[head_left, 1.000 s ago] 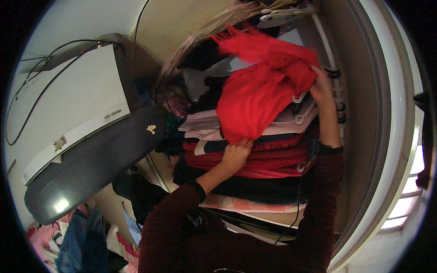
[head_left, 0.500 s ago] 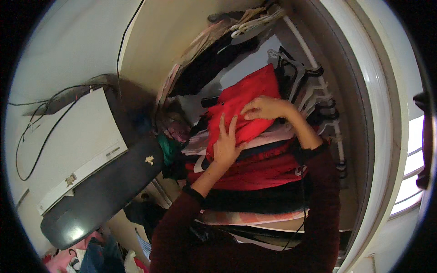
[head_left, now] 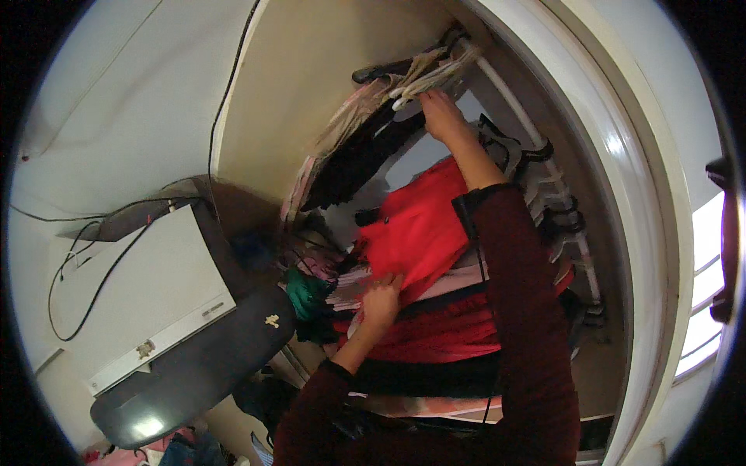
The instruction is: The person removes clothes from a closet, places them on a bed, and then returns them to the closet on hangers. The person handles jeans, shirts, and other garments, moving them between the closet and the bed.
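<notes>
A bright red folded garment [head_left: 423, 221] lies on top of a stack of clothes inside a wardrobe. My left hand [head_left: 381, 303] is closed at its lower left edge, the fingers curled against the cloth. Farther up, my right hand [head_left: 447, 116] reaches to the light-coloured hangers [head_left: 412, 87] at the far end of the rod. Its fingers are bent together beside them, and what they grip is hidden. Black and beige clothes [head_left: 350, 151] hang just left of that hand. Under the red garment are a pale pink cloth [head_left: 466, 273] and darker red clothes [head_left: 435, 334].
A white rod [head_left: 509, 97] with more hangers [head_left: 536, 194] runs along the right side. Left of the wardrobe, a white box-shaped device [head_left: 155, 295] with black cables stands by a dark rounded surface [head_left: 202, 357]. A green cloth [head_left: 308, 295] lies beside the stack.
My right hand has left the red garment and moved up to the hangers. My left hand has slid down to the garment's lower edge, its spread fingers now curled. The view has shifted slightly.
</notes>
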The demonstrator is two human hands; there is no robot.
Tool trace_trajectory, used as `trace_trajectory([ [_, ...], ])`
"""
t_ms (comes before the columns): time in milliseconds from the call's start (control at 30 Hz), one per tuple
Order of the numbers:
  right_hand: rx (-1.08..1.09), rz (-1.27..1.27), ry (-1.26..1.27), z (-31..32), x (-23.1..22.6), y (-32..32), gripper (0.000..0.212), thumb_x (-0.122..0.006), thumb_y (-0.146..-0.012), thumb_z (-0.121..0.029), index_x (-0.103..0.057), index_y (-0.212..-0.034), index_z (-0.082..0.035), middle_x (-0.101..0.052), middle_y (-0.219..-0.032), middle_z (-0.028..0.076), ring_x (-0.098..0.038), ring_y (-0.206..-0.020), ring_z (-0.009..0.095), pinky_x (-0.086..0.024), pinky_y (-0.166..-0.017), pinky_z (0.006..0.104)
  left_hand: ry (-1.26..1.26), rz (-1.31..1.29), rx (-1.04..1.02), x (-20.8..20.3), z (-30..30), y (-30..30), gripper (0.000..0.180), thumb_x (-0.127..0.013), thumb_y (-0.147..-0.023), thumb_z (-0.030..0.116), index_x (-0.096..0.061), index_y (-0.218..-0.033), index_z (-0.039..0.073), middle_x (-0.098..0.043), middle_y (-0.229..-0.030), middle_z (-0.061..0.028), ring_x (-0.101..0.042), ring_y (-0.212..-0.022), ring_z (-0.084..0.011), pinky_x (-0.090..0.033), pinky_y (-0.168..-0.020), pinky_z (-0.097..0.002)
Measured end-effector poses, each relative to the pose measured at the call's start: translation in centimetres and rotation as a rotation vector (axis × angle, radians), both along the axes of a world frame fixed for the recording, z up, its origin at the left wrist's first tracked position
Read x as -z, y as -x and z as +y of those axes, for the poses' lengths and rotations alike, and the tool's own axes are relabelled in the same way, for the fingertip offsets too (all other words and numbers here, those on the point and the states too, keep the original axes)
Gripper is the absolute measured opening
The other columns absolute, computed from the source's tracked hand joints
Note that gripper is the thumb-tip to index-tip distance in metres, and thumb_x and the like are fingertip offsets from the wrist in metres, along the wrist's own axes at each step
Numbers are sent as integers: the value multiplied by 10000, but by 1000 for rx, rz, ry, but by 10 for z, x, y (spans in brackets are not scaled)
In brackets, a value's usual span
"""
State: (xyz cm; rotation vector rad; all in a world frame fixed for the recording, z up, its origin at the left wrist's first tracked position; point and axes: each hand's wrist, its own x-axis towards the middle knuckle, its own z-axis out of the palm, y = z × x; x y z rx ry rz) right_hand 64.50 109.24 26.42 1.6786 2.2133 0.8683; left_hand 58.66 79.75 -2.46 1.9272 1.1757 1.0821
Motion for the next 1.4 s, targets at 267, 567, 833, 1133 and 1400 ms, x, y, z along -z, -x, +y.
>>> trace_trajectory([
  [267,19,-119,-48,3,-11,-72,316,-661,-836,-25,-664,-1149,-68,-605,-1278,178,-585,-1216,369,-552,-944,471,-54,-47,-35,11,0,2,417,-616,-788,44,-644,-1191,143,-652,-1018,-100,-674,-904,-361,-580,-744,-481],
  [567,-183,147,284,-83,-48,-99,149,-650,-737,70,-564,-824,-14,-564,-907,166,-604,-899,376,-500,-821,423,-60,-18,-1,5,-8,2,381,-638,-794,28,-629,-1173,70,-656,-1048,-139,-668,-912,-387,-577,-731,-498],
  [833,-170,460,301,-140,-43,-140,265,-737,-696,84,-571,-876,-17,-628,-1095,151,-575,-1235,349,-463,-1021,405,40,-114,85,-3,-25,2,413,-616,-950,323,-610,-1266,56,-675,-1064,-195,-661,-914,-425,-534,-781,-535],
  [1133,-163,554,300,-163,-50,-112,243,-689,-720,128,-554,-844,-32,-611,-1110,95,-543,-1309,287,-440,-1070,372,152,-170,91,-7,-26,21,437,-559,-1004,391,-619,-1222,17,-638,-1120,-249,-622,-973,-471,-484,-904,-553],
  [1400,-75,977,291,-176,-50,-117,286,-625,-730,175,-554,-898,-45,-580,-1096,35,-571,-1117,163,-440,-1019,285,201,-497,-71,-36,-4,30,368,-618,-979,274,-575,-1278,63,-334,-1512,-248,-638,-982,-489,-549,-789,-546],
])
